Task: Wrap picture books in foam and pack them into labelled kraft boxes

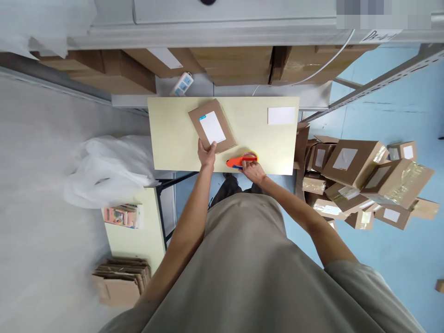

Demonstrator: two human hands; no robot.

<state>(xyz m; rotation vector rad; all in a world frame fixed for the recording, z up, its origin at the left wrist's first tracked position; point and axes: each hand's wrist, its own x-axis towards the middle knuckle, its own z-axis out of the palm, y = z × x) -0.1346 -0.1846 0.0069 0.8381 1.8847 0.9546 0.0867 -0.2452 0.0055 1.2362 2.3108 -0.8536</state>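
the box [225,126] sits left of tape dispenser [234,162].

A packing station in what appears to be a warehouse or shipping room centers on a pale yellow worktable [270,143], with a labeled carton [212,126] and an orange tape dispenser [236,162] upon it. Beyond the worktable, a gray metal rack [208,34] bearing a handwritten code tag [379,36] holds cardboard boxes [239,64]. Right of the worktable, taped, labeled parcels [354,162] crowd a blue floor [381,277]; to its left, nearer the camera, stands flattened cardboard [121,282].
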